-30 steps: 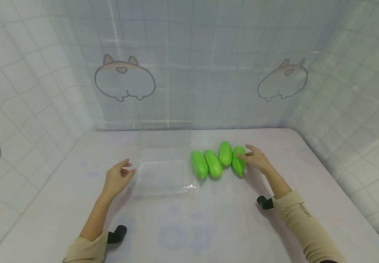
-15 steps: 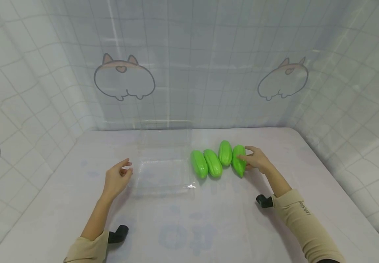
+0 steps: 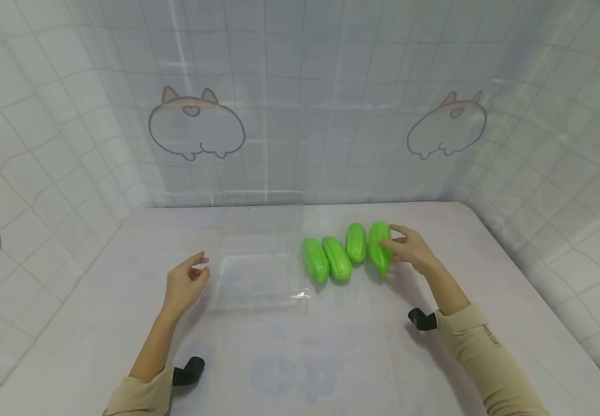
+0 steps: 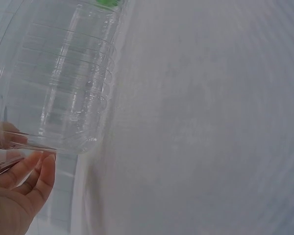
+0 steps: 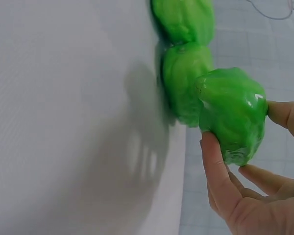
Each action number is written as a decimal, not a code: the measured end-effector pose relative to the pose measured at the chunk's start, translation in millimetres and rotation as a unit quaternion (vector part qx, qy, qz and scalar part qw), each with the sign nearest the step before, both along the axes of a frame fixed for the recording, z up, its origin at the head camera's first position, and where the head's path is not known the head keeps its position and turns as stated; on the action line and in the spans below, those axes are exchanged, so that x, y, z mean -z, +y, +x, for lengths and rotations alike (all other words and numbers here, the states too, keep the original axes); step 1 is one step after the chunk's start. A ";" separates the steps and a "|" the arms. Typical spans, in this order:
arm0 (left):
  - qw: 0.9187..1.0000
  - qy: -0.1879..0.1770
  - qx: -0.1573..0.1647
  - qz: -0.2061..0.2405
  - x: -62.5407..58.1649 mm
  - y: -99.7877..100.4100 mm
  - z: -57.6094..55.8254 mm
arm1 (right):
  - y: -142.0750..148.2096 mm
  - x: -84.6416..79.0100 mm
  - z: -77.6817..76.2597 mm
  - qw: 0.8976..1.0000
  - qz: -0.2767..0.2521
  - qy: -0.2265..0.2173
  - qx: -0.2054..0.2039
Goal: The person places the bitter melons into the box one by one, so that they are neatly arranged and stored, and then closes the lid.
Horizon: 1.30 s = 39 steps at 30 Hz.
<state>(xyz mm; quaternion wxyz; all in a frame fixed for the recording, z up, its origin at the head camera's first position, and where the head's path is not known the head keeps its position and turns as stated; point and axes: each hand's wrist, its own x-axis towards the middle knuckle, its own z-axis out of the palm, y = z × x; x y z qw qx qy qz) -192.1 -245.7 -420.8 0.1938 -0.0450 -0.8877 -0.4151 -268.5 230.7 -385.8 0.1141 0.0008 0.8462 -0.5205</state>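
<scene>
My right hand (image 3: 411, 249) holds a bright green toy vegetable (image 3: 379, 245), long, glossy and ridged with a pointed tip. In the right wrist view, the thumb and fingers pinch this green toy vegetable (image 5: 233, 110) from both sides, and its shadow falls on the table. To its left lie three more like it: one close beside it (image 3: 356, 244), then two leaning together (image 3: 337, 260). My left hand (image 3: 188, 284) is at the left edge of a clear plastic box (image 3: 258, 300). In the left wrist view, its fingers (image 4: 46, 181) and thumb pinch the box's rim.
The box's clear lid (image 3: 260, 219) stands raised toward the back wall. A pale cloth covers the table (image 3: 383, 358), and checked sheets (image 3: 326, 104) enclose its back and sides. Black wrist mounts (image 3: 188, 371) stick out from both sleeves.
The right hand's fingers have closed on the rightmost green toy vegetable and lifted it slightly up and away from its neighbour. The left hand has barely moved.
</scene>
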 end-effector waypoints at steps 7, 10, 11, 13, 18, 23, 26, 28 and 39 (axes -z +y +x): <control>1.000 0.003 -0.005 -0.005 2.0 -0.1 -0.4 | -3.3 -3.9 4.1 0.999 -0.034 0.024 -0.024; 1.000 0.005 -0.008 -0.005 2.4 0.2 -0.6 | -6.5 -6.3 6.4 0.997 -0.047 0.042 -0.037; 1.000 0.005 -0.010 -0.006 2.7 0.2 -0.7 | -7.7 -7.3 7.4 0.997 -0.051 0.046 -0.040; 1.000 0.005 -0.015 -0.006 2.9 0.4 -0.9 | -9.8 -9.1 8.9 0.996 -0.055 0.055 -0.044; 1.000 0.002 -0.022 -0.005 2.2 1.1 -0.7 | -14.9 -13.7 12.2 0.994 -0.064 0.070 -0.052; 1.000 -0.004 -0.022 -0.002 1.4 1.3 -0.3 | -21.2 -19.0 14.7 0.991 -0.083 0.082 -0.064; 1.000 -0.006 -0.023 0.001 1.4 1.3 -0.1 | -24.8 -21.7 15.4 0.990 -0.090 0.084 -0.069; 1.000 -0.008 -0.024 0.002 1.3 1.4 0.2 | -27.0 -23.0 15.4 0.989 -0.095 0.085 -0.073; 0.999 -0.008 -0.034 0.004 2.1 2.0 -0.7 | -44.4 -27.1 15.6 0.984 -0.123 0.081 -0.096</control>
